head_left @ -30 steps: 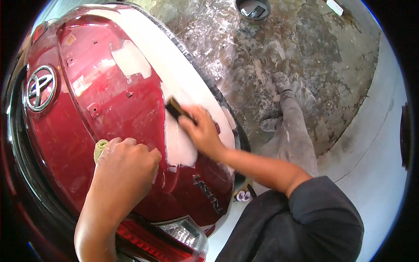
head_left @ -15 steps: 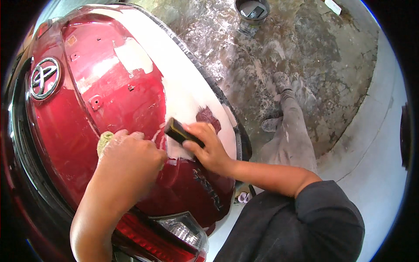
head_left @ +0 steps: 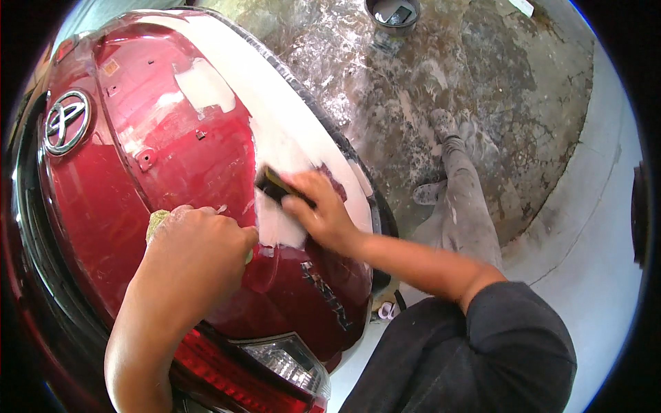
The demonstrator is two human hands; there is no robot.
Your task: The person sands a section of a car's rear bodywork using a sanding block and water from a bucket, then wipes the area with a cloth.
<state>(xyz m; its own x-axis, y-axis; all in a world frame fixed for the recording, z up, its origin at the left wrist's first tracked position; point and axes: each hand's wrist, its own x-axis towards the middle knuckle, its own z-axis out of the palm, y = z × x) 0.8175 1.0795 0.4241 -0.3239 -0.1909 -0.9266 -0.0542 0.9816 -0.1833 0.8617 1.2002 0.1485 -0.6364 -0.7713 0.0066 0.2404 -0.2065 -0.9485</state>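
My right hand (head_left: 319,208) grips a dark sanding block (head_left: 270,184) with a yellowish stripe. The block lies against the pale filler patch (head_left: 281,227) on the red car's rear panel (head_left: 220,165). To its left, my left hand (head_left: 202,241) is closed round a yellow-green sponge or cloth (head_left: 158,221); only its ends show past the fingers. This hand rests on or just over the red paint. A broad whitish strip (head_left: 275,110) runs along the panel's far edge, and a smaller pale patch (head_left: 204,85) lies farther up.
A round chrome emblem (head_left: 67,122) sits at the left of the car. Nearer me is the tail light (head_left: 286,361). On the wet, stained floor (head_left: 502,89) stands a dark bucket (head_left: 392,29) with water and a dark block in it. My leg (head_left: 471,206) is at the right.
My right hand and the sanding block have slid a little away from me across the filler. My left hand, still on the sponge or cloth, has shifted slightly left.
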